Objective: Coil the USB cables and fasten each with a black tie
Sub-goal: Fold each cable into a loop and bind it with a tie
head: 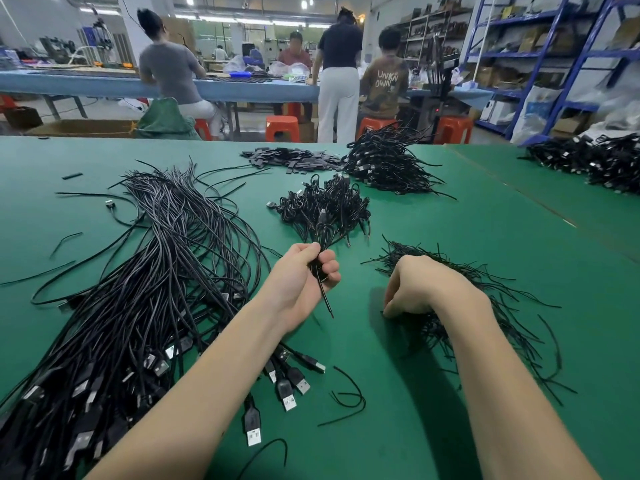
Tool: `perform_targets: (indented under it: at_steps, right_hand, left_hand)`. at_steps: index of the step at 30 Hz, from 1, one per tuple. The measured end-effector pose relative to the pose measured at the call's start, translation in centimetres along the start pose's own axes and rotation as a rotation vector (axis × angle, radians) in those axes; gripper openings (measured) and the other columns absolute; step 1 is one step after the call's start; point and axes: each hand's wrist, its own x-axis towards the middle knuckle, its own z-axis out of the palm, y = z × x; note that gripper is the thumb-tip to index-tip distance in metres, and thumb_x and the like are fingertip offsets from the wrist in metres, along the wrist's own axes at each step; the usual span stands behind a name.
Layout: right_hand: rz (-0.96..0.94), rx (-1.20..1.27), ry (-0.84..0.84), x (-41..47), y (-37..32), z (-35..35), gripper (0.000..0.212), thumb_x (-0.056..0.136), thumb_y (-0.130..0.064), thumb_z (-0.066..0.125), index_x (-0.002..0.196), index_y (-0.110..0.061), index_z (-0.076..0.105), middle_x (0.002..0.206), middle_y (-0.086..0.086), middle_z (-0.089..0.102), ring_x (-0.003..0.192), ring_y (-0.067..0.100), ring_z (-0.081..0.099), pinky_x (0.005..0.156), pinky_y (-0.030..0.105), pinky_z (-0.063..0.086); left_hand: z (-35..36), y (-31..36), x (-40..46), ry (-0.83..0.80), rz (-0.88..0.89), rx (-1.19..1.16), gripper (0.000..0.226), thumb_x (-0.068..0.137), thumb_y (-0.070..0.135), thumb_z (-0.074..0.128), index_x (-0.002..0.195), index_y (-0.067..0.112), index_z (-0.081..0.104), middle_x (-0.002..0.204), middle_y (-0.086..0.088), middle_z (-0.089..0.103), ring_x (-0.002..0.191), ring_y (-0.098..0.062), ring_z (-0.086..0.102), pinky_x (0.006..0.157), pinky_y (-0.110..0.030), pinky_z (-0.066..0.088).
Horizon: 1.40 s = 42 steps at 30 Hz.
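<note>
My left hand [304, 271] grips a coiled black USB cable [320, 242] upright above the green surface [485, 237], its loose tail hanging below my fingers. My right hand [414, 289] reaches, fingers curled, into the heap of thin black wire ties [485, 299]; whether it pinches one I cannot tell. I should draw out a single tie and keep the coil squeezed tight so it cannot spring open
</note>
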Motion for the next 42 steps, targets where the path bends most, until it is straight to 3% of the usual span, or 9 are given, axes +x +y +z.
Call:
perform_targets:
  at_steps: [2, 4, 8, 11, 17, 23, 29, 35, 42]
  right_hand:
    - [-0.098, 0.131, 0.054, -0.1, 0.0, -0.2, 0.001, 0.087, -0.027, 0.076, 0.088, -0.027, 0.076, 0.099, -0.004, 0.074, 0.089, 0.013, 0.069, 0.078, 0.025, 0.057]
    - [-0.212, 0.413, 0.185, -0.2, -0.4, -0.5, 0.007, 0.095, -0.02, 0.068, 0.089, -0.022, 0.071, 0.088, -0.004, 0.074, 0.074, 0.01, 0.07, 0.067, 0.02, 0.056]
    - [-0.431, 1.16, 0.424, -0.6, -1.6, -1.1, 0.009, 0.094, 0.001, 0.068, 0.1, -0.003, 0.073, 0.087, 0.013, 0.076, 0.072, 0.018, 0.075, 0.072, 0.027, 0.061]
    - [-0.603, 1.493, 0.39, -0.8, -2.6, -1.0, 0.014, 0.091, 0.008, 0.067, 0.098, -0.001, 0.074, 0.089, 0.011, 0.077, 0.083, 0.02, 0.075, 0.078, 0.024, 0.059]
    - [-0.562, 1.274, 0.453, -0.2, -4.0, 1.2, 0.013, 0.088, 0.002, 0.073, 0.097, -0.005, 0.08, 0.092, 0.001, 0.08, 0.079, 0.005, 0.071, 0.075, 0.018, 0.054]
    - [-0.532, 1.153, 0.456, 0.0, -3.7, 1.6, 0.011, 0.088, -0.005, 0.076, 0.096, -0.011, 0.082, 0.089, -0.003, 0.08, 0.086, 0.006, 0.073, 0.079, 0.019, 0.054]
    - [-0.47, 1.093, 0.486, 0.3, -4.1, 1.9, 0.013, 0.088, -0.011, 0.077, 0.09, -0.023, 0.082, 0.081, -0.003, 0.079, 0.077, 0.008, 0.072, 0.087, 0.039, 0.06]
    - [-0.494, 1.017, 0.48, 0.4, -3.9, 1.9, 0.016, 0.088, -0.01, 0.076, 0.088, -0.024, 0.082, 0.077, -0.006, 0.078, 0.076, 0.009, 0.075, 0.082, 0.03, 0.06]
    - [-0.399, 1.668, 0.07, 0.4, -4.2, 2.3, 0.013, 0.088, 0.002, 0.072, 0.087, -0.007, 0.081, 0.085, 0.016, 0.077, 0.071, 0.018, 0.073, 0.073, 0.02, 0.058]
  left_hand:
    - [0.1, 0.0, 0.0, 0.004, -0.001, 0.013, 0.02, 0.108, 0.009, 0.034, 0.089, 0.015, 0.03, 0.066, -0.004, 0.047, 0.055, -0.014, 0.041, 0.048, -0.023, 0.041]
    - [0.2, -0.1, 0.0, 0.014, 0.008, 0.033, 0.02, 0.108, 0.008, 0.034, 0.089, 0.015, 0.03, 0.065, -0.003, 0.046, 0.054, -0.013, 0.039, 0.046, -0.021, 0.038]
    - [0.1, -0.3, 0.1, 0.043, 0.075, 0.235, 0.019, 0.107, 0.008, 0.035, 0.089, 0.015, 0.032, 0.067, 0.0, 0.046, 0.052, -0.009, 0.037, 0.042, -0.017, 0.028]
    - [0.2, -0.5, 0.1, 0.037, 0.116, 0.358, 0.018, 0.106, 0.008, 0.037, 0.09, 0.015, 0.034, 0.067, 0.002, 0.046, 0.053, -0.008, 0.036, 0.042, -0.016, 0.026]
    - [0.6, -0.7, 0.1, 0.01, 0.177, 0.425, 0.017, 0.107, 0.012, 0.038, 0.091, 0.014, 0.037, 0.066, 0.003, 0.046, 0.054, -0.007, 0.036, 0.042, -0.015, 0.027]
    - [0.8, -0.1, 0.0, 0.028, 0.23, 0.461, 0.015, 0.107, 0.011, 0.039, 0.092, 0.013, 0.04, 0.064, 0.005, 0.047, 0.052, -0.006, 0.037, 0.042, -0.016, 0.028]
    - [1.0, -0.3, 0.0, 0.028, 0.197, 0.442, 0.019, 0.106, 0.008, 0.033, 0.088, 0.014, 0.034, 0.064, 0.001, 0.044, 0.052, -0.01, 0.033, 0.042, -0.018, 0.021]
    - [0.9, -0.4, 0.1, 0.078, 0.211, 0.455, 0.018, 0.108, 0.017, 0.033, 0.092, 0.012, 0.038, 0.065, 0.0, 0.043, 0.051, -0.009, 0.034, 0.041, -0.018, 0.024]
    - [1.1, 0.5, 0.2, 0.11, 0.169, 0.223, 0.023, 0.108, 0.015, 0.034, 0.088, 0.01, 0.043, 0.061, -0.001, 0.048, 0.048, -0.008, 0.038, 0.039, -0.018, 0.026]
